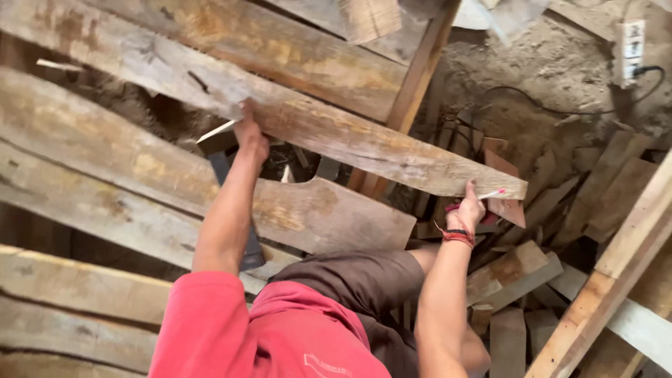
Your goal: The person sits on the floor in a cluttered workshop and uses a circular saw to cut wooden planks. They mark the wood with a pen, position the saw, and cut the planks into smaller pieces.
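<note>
Across the pile of rough timber, a long weathered plank (pixel 336 129) lies slanting, and the person is steadying it at two places. The left hand (pixel 250 136) is closed around its lower edge near the middle, while the right hand (pixel 469 208) clasps a pink-ended pencil (pixel 492 194) against the plank's far end, just under the corner. This looks like marking the board; the next move would call for keeping it steady while the pencil runs. Below lie a broad board with a curved end (pixel 329 210), short offcuts (pixel 511 273) and a pale beam (pixel 616 266), crowding the space. A cable (pixel 553 108) trails over the dirt floor.
</note>
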